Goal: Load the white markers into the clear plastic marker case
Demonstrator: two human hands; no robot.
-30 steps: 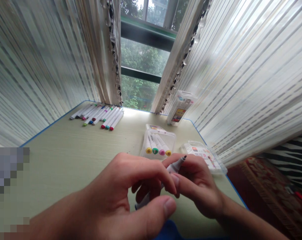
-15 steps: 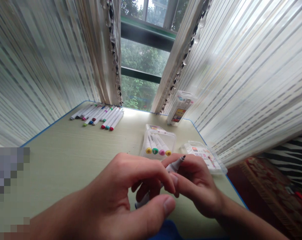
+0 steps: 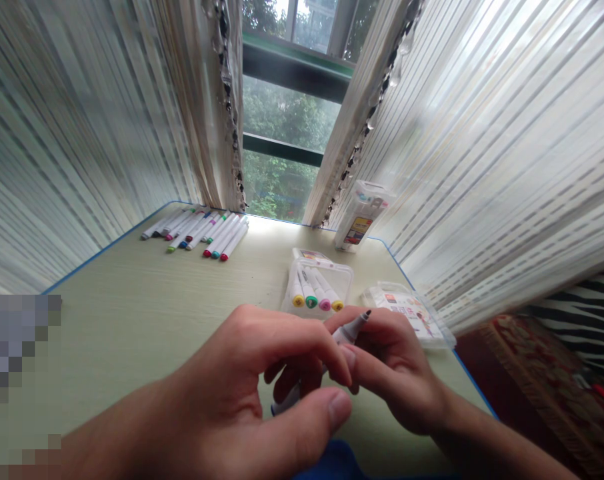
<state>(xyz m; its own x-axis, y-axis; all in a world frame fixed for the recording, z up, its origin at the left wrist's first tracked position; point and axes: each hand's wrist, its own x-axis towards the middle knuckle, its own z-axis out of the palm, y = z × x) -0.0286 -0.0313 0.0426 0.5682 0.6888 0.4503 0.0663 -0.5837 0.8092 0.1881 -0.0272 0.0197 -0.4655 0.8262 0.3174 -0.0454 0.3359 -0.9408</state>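
Step in hand: an uncapped marker (image 3: 351,330) was held in both hands above the tabletop's (image 3: 147,300) near edge, dark tip pointing up and away. Left hand (image 3: 242,380), grip clenched round the lower barrel; right hand (image 3: 397,373) pinched it near the tip. Any further handling called for a steady pinch, clear of the nib. Just beyond lay an open case (image 3: 345,273) with four markers, a flat pack (image 3: 407,310) to its right, and an upright pack (image 3: 361,217) farther back. A row of markers (image 3: 202,230) lay far left. The tabletop was pale wood with a blue edge, with striped curtains (image 3: 482,133) on both sides and a window (image 3: 287,127) between them.
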